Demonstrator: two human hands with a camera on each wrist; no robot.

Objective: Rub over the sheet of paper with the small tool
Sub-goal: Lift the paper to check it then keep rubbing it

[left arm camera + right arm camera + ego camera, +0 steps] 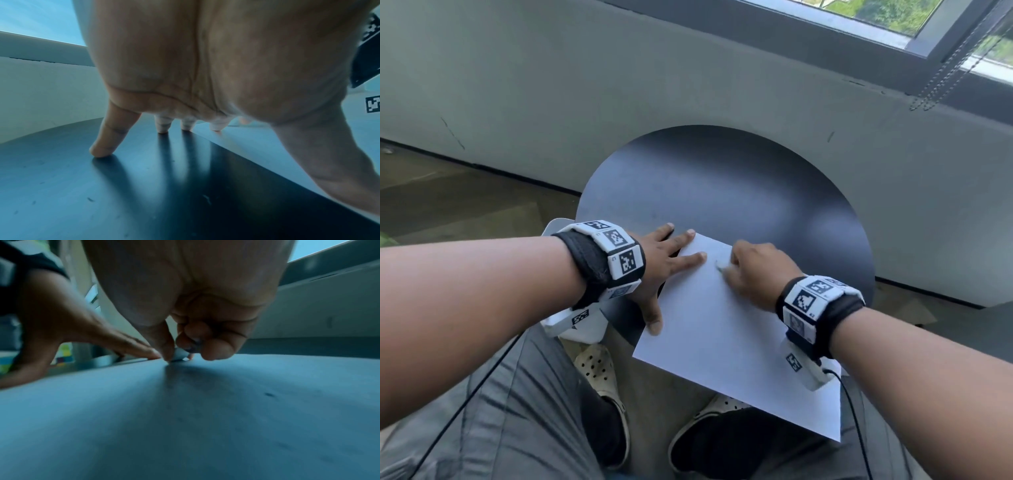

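A white sheet of paper [722,325] lies tilted on a round black table [722,192], its near corner hanging over the table's front edge. My left hand [667,260] lies flat with spread straight fingers; forefinger and thumb press the sheet's left edge, the other fingertips [100,151] stand on the black top. My right hand [753,270] is curled, and its thumb and fingers pinch a small pale tool [180,354] down against the paper [185,418] near the sheet's far corner. In the head view the tool [720,268] shows only as a small speck.
A grey low wall [688,85] stands right behind the table, with a window and hanging blind chains [941,75] at the top right. Below the table's front edge are my knees in grey trousers [510,411] and two pale clogs [599,373]. A thin black cable [854,411] runs from the right wrist.
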